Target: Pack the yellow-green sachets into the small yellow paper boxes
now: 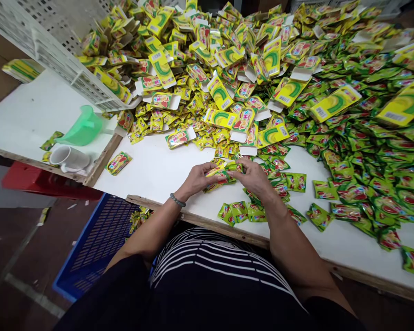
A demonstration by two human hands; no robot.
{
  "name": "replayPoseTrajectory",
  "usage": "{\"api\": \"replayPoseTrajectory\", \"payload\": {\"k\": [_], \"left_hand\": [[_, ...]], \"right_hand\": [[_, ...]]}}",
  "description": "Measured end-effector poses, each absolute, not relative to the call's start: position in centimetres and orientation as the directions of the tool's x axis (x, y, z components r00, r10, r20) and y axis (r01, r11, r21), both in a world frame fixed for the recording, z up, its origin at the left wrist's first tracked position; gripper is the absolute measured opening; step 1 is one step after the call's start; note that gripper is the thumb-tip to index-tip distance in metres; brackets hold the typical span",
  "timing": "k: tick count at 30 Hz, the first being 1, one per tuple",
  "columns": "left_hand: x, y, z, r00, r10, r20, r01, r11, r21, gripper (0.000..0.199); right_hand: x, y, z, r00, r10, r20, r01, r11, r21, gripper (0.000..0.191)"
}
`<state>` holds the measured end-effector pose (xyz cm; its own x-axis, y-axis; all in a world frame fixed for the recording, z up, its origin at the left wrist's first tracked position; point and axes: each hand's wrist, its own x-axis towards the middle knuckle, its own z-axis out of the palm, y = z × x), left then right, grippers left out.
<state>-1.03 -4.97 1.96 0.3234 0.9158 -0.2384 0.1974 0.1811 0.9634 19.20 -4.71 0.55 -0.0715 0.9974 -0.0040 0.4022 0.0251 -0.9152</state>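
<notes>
My left hand [196, 178] is closed on a small yellow candy box [218, 173] just above the white table. At the right end of that box, my right hand [257, 180] pinches a green sachet [232, 166] between thumb and fingers. Whether the sachet is partly inside the box cannot be made out. Joined green sachets [241, 212] lie near the table's front edge, below my hands. More yellow boxes [179, 138], some with white flaps standing open, lie beyond my hands among small yellow sachets [196, 105].
Heaped boxes and green sachets [365, 184] cover the back and right of the table [148, 170]. At left stand a white plastic crate [58, 59], a green scoop [84, 125] and a white mug [71, 157]. A blue crate [93, 248] sits below the wooden edge, near a red stool [37, 179].
</notes>
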Motion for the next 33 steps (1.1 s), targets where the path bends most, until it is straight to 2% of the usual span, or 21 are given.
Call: {"api": "replayPoseTrajectory", "payload": {"k": [4, 8, 12, 15, 19, 22, 24, 26, 29, 33], "left_hand": [[-0.3, -5.0, 1.8, 0.330, 0.904, -0.272, 0.041, 0.274, 0.961, 0.045], [0.0, -5.1, 1.8, 0.270, 0.918, -0.290, -0.080, 0.322, 0.943, 0.047], [-0.2, -5.4, 1.8, 0.268, 0.916, -0.298, -0.062, 0.326, 0.943, 0.043], [-0.3, -5.6, 1.8, 0.258, 0.918, -0.300, -0.063, 0.326, 0.943, 0.043], [0.2, -5.9, 1.8, 0.196, 0.927, -0.320, -0.167, 0.353, 0.921, 0.046], [0.4, -6.0, 1.9, 0.139, 0.935, -0.325, -0.221, 0.349, 0.911, 0.056], [0.4, -6.1, 2.1, 0.095, 0.957, -0.273, -0.233, 0.288, 0.929, 0.066], [0.2, -6.3, 2.4, 0.081, 0.976, -0.200, -0.227, 0.214, 0.950, 0.071], [-0.3, -6.6, 2.6, 0.140, 0.979, -0.151, -0.174, 0.174, 0.969, 0.061], [-0.8, -6.8, 2.4, 0.237, 0.954, -0.186, -0.131, 0.221, 0.967, 0.051]], "right_hand": [[18.7, -4.8, 0.3, 0.044, 0.997, 0.064, 0.339, 0.046, -0.940, 0.037], [18.4, -4.8, 0.0, 0.036, 0.976, 0.215, 0.474, 0.173, -0.864, 0.026], [18.1, -4.9, -0.6, -0.019, 0.955, 0.295, 0.536, 0.259, -0.804, 0.023], [17.4, -5.3, -0.8, -0.099, 0.959, 0.265, 0.523, 0.277, -0.806, 0.031], [16.4, -5.9, -0.5, -0.217, 0.954, 0.205, 0.462, 0.285, -0.840, 0.040], [16.5, -6.0, -0.1, -0.081, 0.967, 0.240, 0.373, 0.253, -0.893, 0.032], [16.6, -6.0, 0.0, 0.014, 0.973, 0.230, 0.286, 0.216, -0.933, 0.034], [16.5, -6.0, 0.0, -0.012, 0.987, 0.163, 0.198, 0.162, -0.967, 0.036], [16.0, -6.3, 0.0, -0.127, 0.986, 0.104, 0.150, 0.123, -0.981, 0.031], [15.6, -6.5, 0.1, -0.132, 0.990, 0.049, 0.087, 0.061, -0.994, 0.033]]}}
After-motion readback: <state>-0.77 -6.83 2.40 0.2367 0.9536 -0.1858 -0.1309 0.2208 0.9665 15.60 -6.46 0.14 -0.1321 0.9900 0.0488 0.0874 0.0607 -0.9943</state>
